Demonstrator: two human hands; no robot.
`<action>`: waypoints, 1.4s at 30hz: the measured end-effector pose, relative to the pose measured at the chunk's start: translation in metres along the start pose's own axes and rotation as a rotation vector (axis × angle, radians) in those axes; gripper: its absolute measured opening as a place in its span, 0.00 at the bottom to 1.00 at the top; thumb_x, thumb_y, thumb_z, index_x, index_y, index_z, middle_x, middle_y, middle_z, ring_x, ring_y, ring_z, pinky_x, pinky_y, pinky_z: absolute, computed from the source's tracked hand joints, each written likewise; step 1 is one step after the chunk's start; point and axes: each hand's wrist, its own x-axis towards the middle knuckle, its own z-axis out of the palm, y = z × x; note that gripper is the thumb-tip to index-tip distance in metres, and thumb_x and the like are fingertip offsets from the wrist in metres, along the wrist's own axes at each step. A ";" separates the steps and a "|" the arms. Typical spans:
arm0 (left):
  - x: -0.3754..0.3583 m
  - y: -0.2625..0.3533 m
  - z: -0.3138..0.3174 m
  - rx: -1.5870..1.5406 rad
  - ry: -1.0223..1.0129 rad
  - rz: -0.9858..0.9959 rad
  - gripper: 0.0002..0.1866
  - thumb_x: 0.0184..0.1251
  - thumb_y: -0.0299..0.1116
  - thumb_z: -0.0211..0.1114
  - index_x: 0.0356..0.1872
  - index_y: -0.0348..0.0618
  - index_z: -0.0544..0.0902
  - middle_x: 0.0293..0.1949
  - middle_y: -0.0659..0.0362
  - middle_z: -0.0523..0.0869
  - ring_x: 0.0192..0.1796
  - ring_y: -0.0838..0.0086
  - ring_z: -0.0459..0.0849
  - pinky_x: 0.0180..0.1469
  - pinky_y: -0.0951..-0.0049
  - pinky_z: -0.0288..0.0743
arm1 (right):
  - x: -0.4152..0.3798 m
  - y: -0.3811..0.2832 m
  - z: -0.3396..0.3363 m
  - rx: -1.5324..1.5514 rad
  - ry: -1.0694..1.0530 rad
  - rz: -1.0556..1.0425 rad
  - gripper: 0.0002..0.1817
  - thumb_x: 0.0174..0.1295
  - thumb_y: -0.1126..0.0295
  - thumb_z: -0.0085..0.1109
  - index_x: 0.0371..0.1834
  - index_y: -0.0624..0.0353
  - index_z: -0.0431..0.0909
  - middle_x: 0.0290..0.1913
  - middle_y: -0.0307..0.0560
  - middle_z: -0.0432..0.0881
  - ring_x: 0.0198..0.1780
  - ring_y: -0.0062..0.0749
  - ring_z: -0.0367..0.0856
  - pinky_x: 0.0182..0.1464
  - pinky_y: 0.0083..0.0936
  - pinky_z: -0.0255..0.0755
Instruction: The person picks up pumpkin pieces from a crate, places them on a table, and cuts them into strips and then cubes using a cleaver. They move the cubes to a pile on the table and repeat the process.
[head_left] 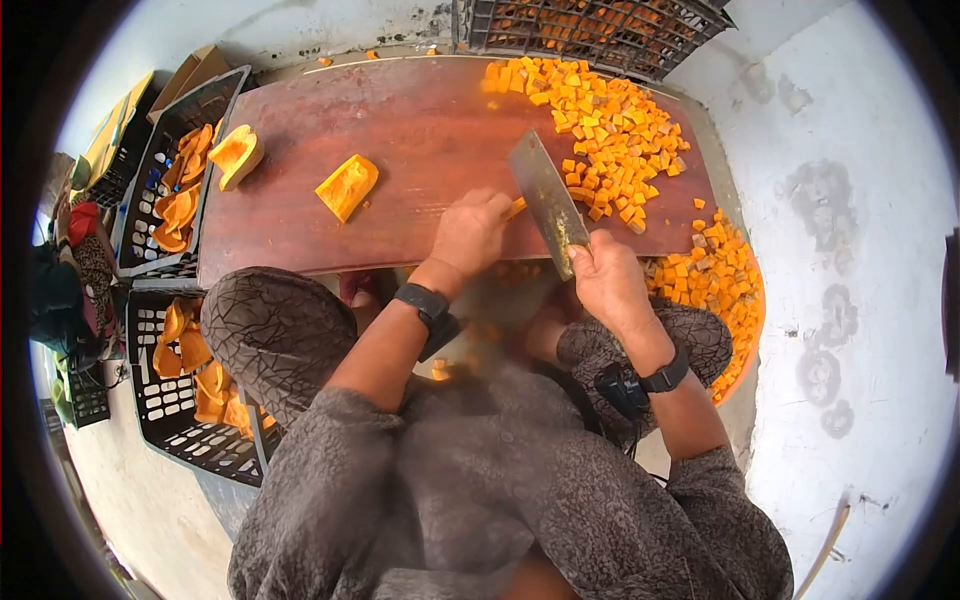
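My right hand (607, 277) grips the handle of a cleaver (545, 195), whose blade stands tilted over a brown wooden board (400, 120). My left hand (470, 230) rests on the board just left of the blade, fingers curled on a small orange pumpkin strip (514, 208). A heap of orange pumpkin cubes (605, 125) covers the board's right part. Two larger pumpkin pieces lie on the left of the board: a wedge (347, 185) and a chunk (236, 155) near the left edge.
An orange basin (748, 330) of cubes sits below the board's right end. Black crates (170, 180) with pumpkin slices stand at left, another crate (200, 400) lower left, one more crate (590, 30) at the back. White floor lies to the right.
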 end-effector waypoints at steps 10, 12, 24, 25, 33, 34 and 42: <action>-0.004 -0.010 0.010 -0.093 0.074 -0.019 0.03 0.60 0.25 0.61 0.34 0.43 0.77 0.35 0.51 0.81 0.42 0.51 0.81 0.43 0.56 0.77 | 0.010 0.000 0.012 -0.058 -0.075 -0.124 0.10 0.65 0.68 0.53 0.34 0.66 0.71 0.29 0.66 0.80 0.36 0.65 0.79 0.39 0.51 0.72; -0.002 -0.010 0.010 -0.092 0.102 0.012 0.03 0.60 0.24 0.61 0.33 0.42 0.77 0.34 0.50 0.80 0.41 0.50 0.81 0.42 0.56 0.76 | 0.017 -0.001 0.020 -0.106 -0.099 -0.160 0.10 0.65 0.68 0.53 0.35 0.67 0.72 0.30 0.66 0.80 0.36 0.64 0.80 0.40 0.50 0.72; -0.009 -0.010 0.008 -0.124 0.072 0.096 0.07 0.57 0.23 0.60 0.37 0.43 0.77 0.37 0.49 0.80 0.41 0.48 0.80 0.42 0.55 0.77 | 0.033 -0.009 0.028 -0.032 0.010 0.013 0.12 0.65 0.67 0.54 0.37 0.68 0.74 0.32 0.69 0.80 0.39 0.66 0.80 0.42 0.50 0.72; -0.009 -0.009 0.009 -0.129 0.073 0.091 0.07 0.57 0.23 0.60 0.37 0.43 0.77 0.37 0.49 0.80 0.41 0.48 0.80 0.42 0.55 0.77 | 0.029 -0.012 0.023 -0.037 0.005 0.014 0.12 0.65 0.67 0.54 0.37 0.68 0.74 0.32 0.69 0.80 0.39 0.66 0.80 0.42 0.50 0.72; -0.008 -0.007 0.010 -0.125 0.099 0.109 0.08 0.55 0.21 0.59 0.36 0.44 0.78 0.36 0.51 0.79 0.41 0.50 0.80 0.41 0.57 0.77 | 0.007 -0.023 0.000 -0.063 -0.128 -0.061 0.11 0.65 0.69 0.53 0.35 0.69 0.73 0.31 0.71 0.79 0.39 0.67 0.79 0.41 0.51 0.72; -0.008 -0.008 0.010 -0.123 0.097 0.101 0.08 0.55 0.21 0.59 0.36 0.44 0.78 0.36 0.51 0.79 0.41 0.50 0.80 0.41 0.57 0.77 | 0.007 -0.024 0.003 -0.061 -0.135 -0.063 0.11 0.65 0.69 0.53 0.35 0.69 0.73 0.31 0.71 0.79 0.39 0.67 0.79 0.41 0.51 0.72; -0.005 -0.007 0.010 -0.097 0.054 0.106 0.06 0.53 0.23 0.60 0.33 0.42 0.76 0.34 0.50 0.78 0.40 0.49 0.80 0.41 0.55 0.77 | 0.029 -0.025 0.038 -0.169 -0.156 0.013 0.10 0.60 0.69 0.52 0.40 0.64 0.73 0.34 0.64 0.82 0.40 0.60 0.82 0.41 0.51 0.74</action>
